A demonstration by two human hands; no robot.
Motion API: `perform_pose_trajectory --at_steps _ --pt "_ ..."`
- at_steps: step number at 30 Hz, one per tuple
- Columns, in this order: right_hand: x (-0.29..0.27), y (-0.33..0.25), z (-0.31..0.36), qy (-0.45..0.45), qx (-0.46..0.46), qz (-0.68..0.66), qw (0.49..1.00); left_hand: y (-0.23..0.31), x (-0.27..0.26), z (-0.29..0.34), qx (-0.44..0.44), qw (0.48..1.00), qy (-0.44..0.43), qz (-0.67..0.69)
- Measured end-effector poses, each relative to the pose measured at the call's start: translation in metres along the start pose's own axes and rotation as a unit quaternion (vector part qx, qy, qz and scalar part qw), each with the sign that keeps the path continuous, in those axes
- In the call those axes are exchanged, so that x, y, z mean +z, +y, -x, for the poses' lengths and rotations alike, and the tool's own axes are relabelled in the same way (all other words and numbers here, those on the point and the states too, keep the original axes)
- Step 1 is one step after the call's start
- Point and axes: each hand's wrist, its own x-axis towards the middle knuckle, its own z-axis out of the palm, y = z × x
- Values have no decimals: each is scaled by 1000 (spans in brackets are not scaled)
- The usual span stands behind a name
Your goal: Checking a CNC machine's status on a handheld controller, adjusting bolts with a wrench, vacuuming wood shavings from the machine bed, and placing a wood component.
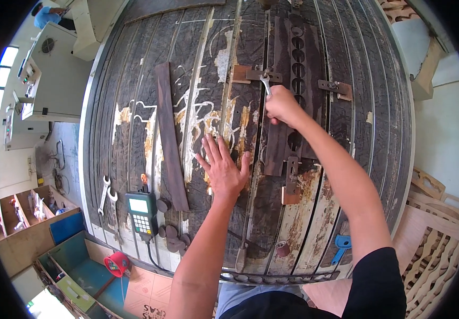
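My right hand (284, 106) is closed around a wrench (266, 85), whose head sits at the bolt of a metal clamp plate (276, 77). That plate rests partly on a reddish wooden block (240, 74) and reaches to a dark board with a row of round holes (297, 69). Two more clamp plates, one on the right (329, 85) and one at the near end (293, 173), sit by the board on wooden blocks. Palm down on the worn, slotted machine bed (251, 212), my left hand (224, 167) lies with fingers spread, holding nothing. Left of it is a long dark wood strip (171, 138).
At the near left lie two wrenches (104, 195), a handheld keypad controller (142, 212) with a cable, and dark round discs (173, 239). A blue tool (341, 249) and a small roll (282, 248) are near the front edge. A person (47, 17) is in the far left background.
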Motion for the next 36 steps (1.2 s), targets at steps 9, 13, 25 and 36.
perform_pose_trajectory --at_steps 9,13,25,36 --pt "-49 4 4 -17 53 159 986 -5 -1 0 -5 1000 -13 0" --pt "-78 22 -5 -61 -21 226 972 -7 1 1 -1 1000 -11 -3" --pt "-121 43 -54 -24 -284 554 783 -1 7 -1 -8 1000 -22 -19" --pt "-71 37 -42 198 9 177 964 -3 3 0 -12 999 -28 -26"
